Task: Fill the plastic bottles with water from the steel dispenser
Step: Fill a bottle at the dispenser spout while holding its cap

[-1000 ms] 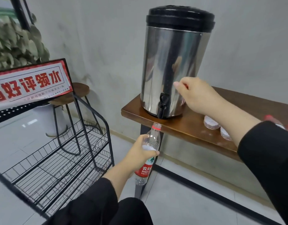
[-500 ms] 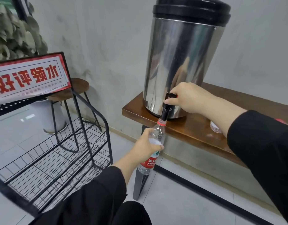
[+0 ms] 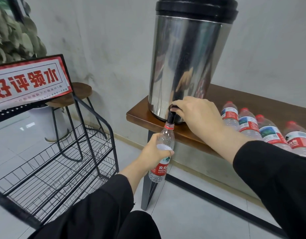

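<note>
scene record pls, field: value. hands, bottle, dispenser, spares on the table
left hand: grips the plastic bottle round its middle
bottle: upright, uncapped, mouth right under the black tap
right hand: on the tap lever, fingers curled round it
steel dispenser: black lid on, stands at the left end of the wooden table
water flow: cannot tell
spare bottles: lying in a row on the table, red caps on

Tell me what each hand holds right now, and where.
Left hand grips the plastic bottle around its upper middle. Right hand grips the dispenser's tap handle.

Grey wall (image 3: pixel 114 40), tiled floor (image 3: pixel 191 218)
</note>
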Action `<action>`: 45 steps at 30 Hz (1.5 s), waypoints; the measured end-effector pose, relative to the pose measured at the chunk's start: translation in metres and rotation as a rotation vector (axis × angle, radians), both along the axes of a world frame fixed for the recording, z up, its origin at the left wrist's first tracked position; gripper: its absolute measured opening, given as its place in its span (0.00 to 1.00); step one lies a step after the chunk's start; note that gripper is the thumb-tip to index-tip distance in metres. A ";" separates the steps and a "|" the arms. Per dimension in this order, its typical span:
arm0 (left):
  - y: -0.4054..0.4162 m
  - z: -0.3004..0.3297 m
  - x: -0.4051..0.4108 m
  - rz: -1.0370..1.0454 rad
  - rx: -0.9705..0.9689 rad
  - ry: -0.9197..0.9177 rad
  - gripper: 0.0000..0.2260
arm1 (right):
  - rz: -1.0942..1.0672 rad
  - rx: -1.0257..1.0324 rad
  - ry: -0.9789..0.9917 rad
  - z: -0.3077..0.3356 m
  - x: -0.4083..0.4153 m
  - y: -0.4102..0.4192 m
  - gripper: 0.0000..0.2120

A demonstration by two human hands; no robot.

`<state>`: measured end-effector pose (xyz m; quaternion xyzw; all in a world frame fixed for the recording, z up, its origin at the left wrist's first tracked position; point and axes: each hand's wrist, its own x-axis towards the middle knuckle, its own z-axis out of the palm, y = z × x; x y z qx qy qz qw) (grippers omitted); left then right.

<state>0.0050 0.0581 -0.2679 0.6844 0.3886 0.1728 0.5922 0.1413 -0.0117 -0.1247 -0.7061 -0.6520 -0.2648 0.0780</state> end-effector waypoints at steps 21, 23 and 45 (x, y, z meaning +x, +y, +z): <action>-0.004 -0.010 0.008 0.012 0.001 -0.030 0.32 | -0.036 0.030 0.729 -0.046 0.039 -0.044 0.19; -0.004 -0.013 0.010 0.023 -0.006 -0.030 0.32 | -0.087 0.033 0.736 -0.051 0.051 -0.045 0.15; -0.002 -0.028 0.015 0.051 -0.017 -0.069 0.29 | -0.312 -0.081 0.766 -0.094 0.089 -0.025 0.15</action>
